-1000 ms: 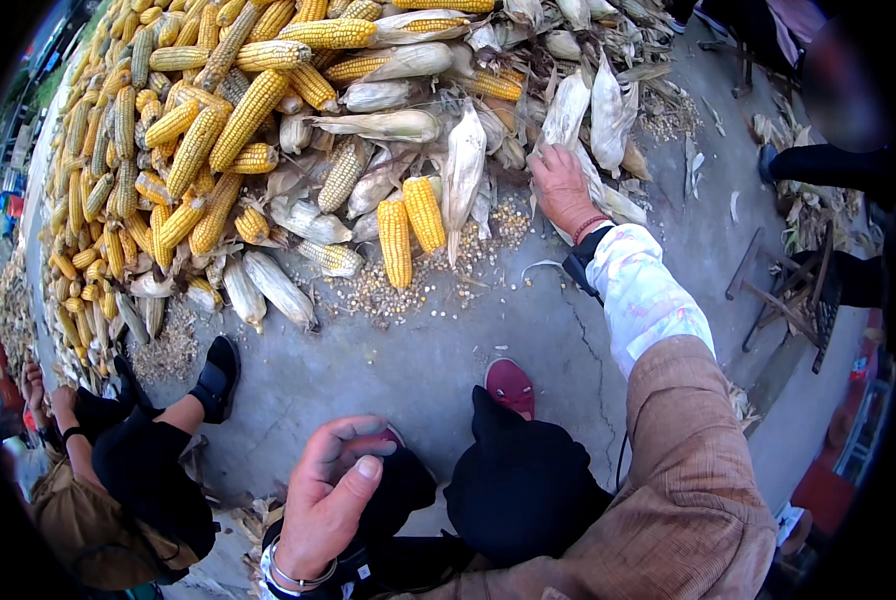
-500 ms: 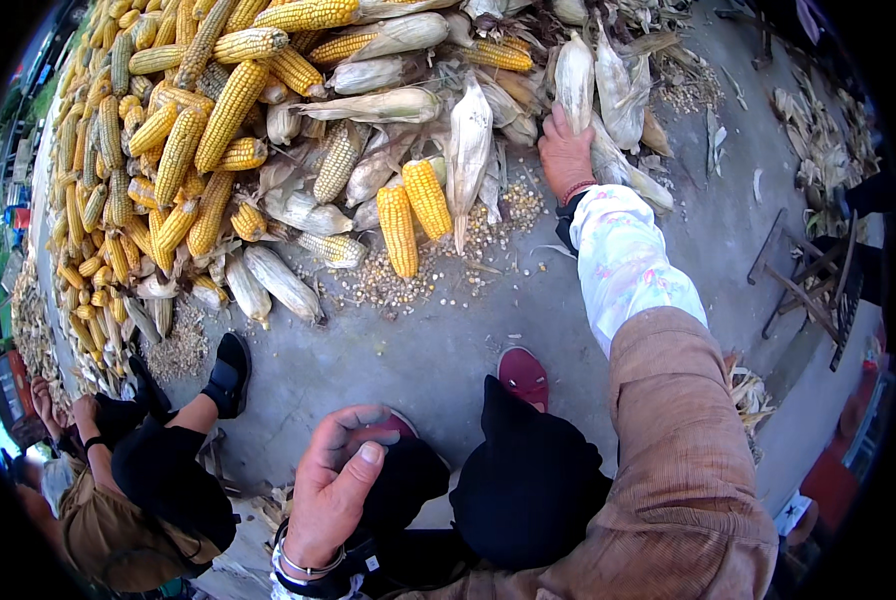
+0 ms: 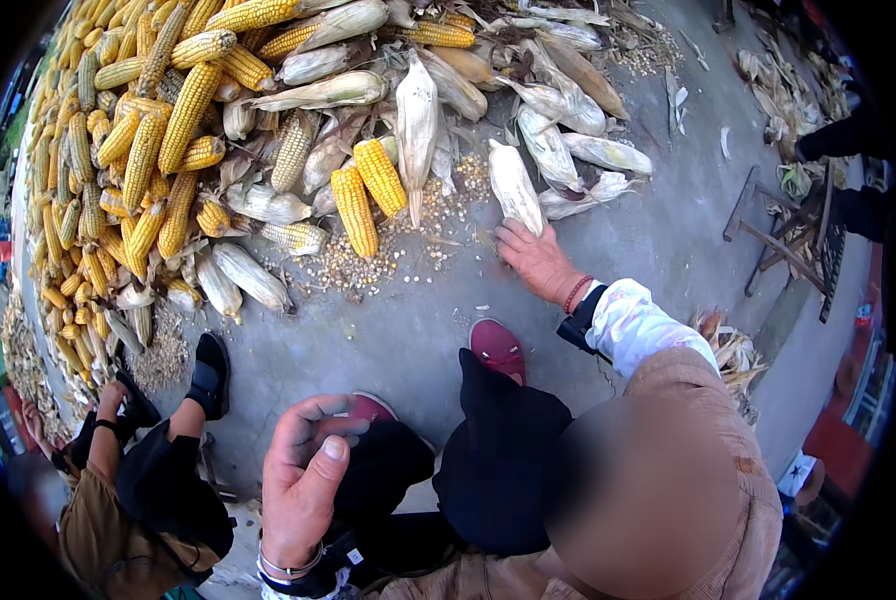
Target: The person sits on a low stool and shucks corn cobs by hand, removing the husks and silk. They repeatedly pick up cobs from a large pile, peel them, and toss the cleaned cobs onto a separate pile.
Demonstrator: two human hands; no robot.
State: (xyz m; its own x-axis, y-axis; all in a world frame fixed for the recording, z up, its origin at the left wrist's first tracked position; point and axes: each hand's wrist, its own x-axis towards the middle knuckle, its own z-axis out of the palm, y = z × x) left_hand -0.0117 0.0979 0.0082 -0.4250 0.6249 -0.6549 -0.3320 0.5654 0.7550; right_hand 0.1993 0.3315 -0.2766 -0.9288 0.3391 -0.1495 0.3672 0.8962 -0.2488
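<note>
My right hand is closed round the lower end of a corn ear in its pale husk, whose tip points away from me. Over my lap, my left hand is loosely curled with the thumb apart from the fingers, and nothing shows in it. Two bare yellow corn cobs lie side by side on loose kernels at the near edge of the pile. Between them and the held ear stands out a long husked ear. More husked ears lie just beyond my right hand.
A big heap of yellow cobs fills the far left. Another person sits at my left, hands low near the heap. A folding stool frame stands on the concrete floor at the right, with dry husks behind it.
My right hand has drawn back toward me from the pile, bringing the husked corn ear with it. The left hand stays curled over my lap. The whole view has shifted slightly.
</note>
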